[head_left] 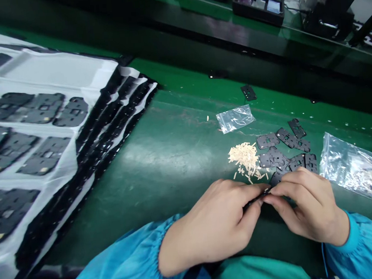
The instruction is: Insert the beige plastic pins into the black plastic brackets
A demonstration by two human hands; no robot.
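My left hand (213, 224) and my right hand (305, 203) meet at the fingertips, both pinching a thin black plate (256, 197) whose edge shows between them. Just beyond my fingers lie several flat black perforated plates (272, 159), some overlapping. To their left is a heap of small beige pads (244, 158), with a few strays scattered nearby. A resealable plastic bag (354, 170) holding similar beige pads lies to the right of my right hand. The hands hide part of the nearest plates.
A large sheet of white-and-black trays (36, 70) holding black plates lies on the green workbench (171, 158) to the left. An empty-looking plastic bag (235, 118) and a lone black plate (248, 92) lie further back. A raised shelf carries a dark box of parts (258, 3).
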